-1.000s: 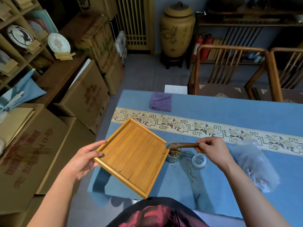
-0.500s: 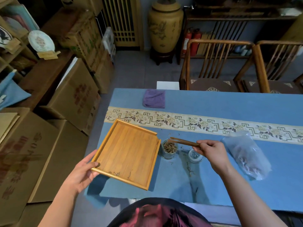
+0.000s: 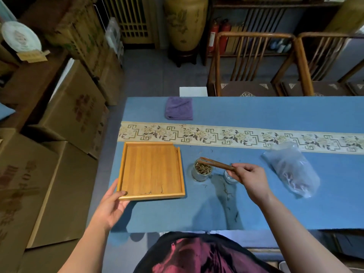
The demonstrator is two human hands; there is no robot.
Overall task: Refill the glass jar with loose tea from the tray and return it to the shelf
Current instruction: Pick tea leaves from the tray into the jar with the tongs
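Head view: tea jar filled on blue table, tray flat beside it.

Left hand (image 3: 110, 206) grips near-left corner of the wooden tray (image 3: 151, 170), thumb on its rim; only a few tea scraps remain on the tray. Right hand (image 3: 251, 179) pinches wooden tongs (image 3: 215, 164), tips over the glass jar (image 3: 202, 170), which holds loose tea and stands just right of the tray. Clear lid (image 3: 229, 177) lies partly under the right hand. Plastic bag (image 3: 291, 170) farther right.
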